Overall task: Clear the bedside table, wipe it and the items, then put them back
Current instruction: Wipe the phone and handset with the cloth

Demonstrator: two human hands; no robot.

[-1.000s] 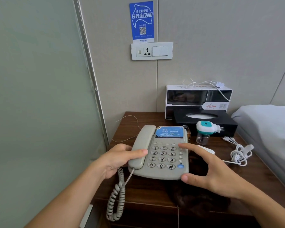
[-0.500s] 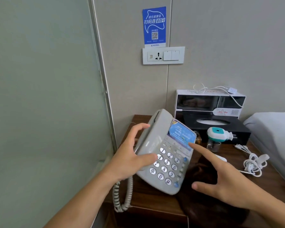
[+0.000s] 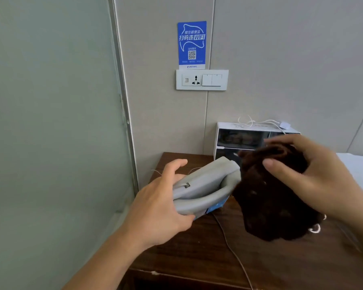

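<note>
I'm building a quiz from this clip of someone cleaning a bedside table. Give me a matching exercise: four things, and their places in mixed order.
Things:
1. telephone
2. dark brown cloth
3. blue WiFi sticker
4. white box

Places:
A. on the wall above the socket plate
B. at the back of the table, by the wall
C. bunched in the right hand
D. tipped on its side in the left hand

Pairs: 1-D, 2-C, 3-A, 4-B
</note>
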